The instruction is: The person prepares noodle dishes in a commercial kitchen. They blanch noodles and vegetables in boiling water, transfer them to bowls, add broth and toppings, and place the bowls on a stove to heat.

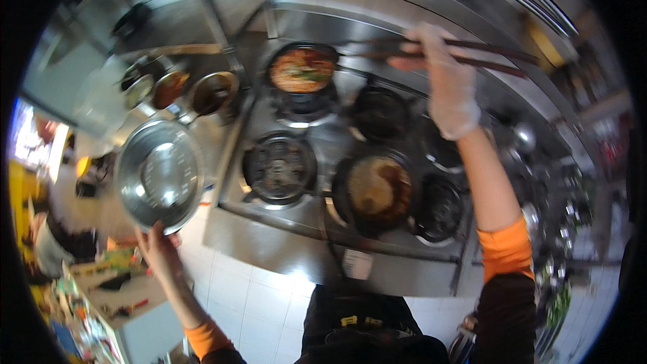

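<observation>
My left hand (pixel 160 251) grips a round metal bowl (pixel 162 175) by its near rim and holds it up at the left of the stove. No food is visible in the bowl. My right hand (pixel 450 87), in a clear plastic glove, is closed around long brown chopsticks (pixel 495 52) above the far right of the stove. Their tips point left, toward a black pot of red stew (pixel 303 71) on the back left burner. Nearer to me, a black pan (pixel 374 189) holds brownish liquid. The picture is blurred by motion.
Metal containers of dark and red sauce (pixel 212 92) stand behind the bowl. A bare burner (pixel 279 168) lies between the pot and the stove's front edge. More burners (pixel 438 209) flank the pan. Ladles (pixel 522 136) and small metal containers crowd the right side.
</observation>
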`<control>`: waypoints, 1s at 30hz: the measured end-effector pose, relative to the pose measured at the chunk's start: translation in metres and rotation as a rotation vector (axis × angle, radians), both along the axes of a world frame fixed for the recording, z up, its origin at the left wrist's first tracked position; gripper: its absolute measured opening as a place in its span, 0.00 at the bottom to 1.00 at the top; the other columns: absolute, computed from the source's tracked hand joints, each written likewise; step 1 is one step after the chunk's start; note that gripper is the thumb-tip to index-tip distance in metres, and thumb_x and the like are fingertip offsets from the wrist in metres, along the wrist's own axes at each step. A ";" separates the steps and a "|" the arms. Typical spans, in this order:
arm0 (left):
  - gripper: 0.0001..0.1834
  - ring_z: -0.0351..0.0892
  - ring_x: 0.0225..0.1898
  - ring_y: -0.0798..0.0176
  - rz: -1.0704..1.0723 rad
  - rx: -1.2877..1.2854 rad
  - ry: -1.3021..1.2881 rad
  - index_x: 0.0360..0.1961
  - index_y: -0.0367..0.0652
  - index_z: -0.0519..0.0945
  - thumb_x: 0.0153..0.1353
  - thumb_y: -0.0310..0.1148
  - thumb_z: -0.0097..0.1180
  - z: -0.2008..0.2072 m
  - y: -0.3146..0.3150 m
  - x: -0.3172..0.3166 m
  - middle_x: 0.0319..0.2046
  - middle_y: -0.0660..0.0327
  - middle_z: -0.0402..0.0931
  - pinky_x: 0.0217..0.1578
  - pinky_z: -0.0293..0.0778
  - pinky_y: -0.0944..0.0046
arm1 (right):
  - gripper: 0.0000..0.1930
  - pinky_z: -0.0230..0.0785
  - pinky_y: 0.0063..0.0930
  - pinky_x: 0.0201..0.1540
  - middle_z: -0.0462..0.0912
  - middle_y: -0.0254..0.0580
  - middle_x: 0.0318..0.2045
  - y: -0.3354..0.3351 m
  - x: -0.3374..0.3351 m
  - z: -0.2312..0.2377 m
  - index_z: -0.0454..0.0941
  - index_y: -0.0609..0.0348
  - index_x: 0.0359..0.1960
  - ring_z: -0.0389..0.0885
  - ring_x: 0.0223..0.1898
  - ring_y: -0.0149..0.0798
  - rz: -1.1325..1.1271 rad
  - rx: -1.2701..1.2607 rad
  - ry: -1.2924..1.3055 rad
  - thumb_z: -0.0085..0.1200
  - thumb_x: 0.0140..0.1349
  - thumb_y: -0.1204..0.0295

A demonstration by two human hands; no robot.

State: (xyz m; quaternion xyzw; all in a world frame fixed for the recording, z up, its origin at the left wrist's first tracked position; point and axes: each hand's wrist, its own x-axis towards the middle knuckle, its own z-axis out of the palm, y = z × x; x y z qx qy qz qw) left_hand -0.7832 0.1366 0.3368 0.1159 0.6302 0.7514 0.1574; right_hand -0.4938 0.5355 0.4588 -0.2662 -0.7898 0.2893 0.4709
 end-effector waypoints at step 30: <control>0.35 0.79 0.21 0.57 -1.577 -0.487 0.569 0.62 0.36 0.44 0.60 0.34 0.47 -0.101 0.214 0.934 0.24 0.48 0.76 0.22 0.75 0.60 | 0.13 0.74 0.21 0.43 0.78 0.49 0.38 -0.540 1.032 -0.190 0.72 0.71 0.42 0.78 0.39 0.36 -0.541 -0.283 1.763 0.46 0.63 0.72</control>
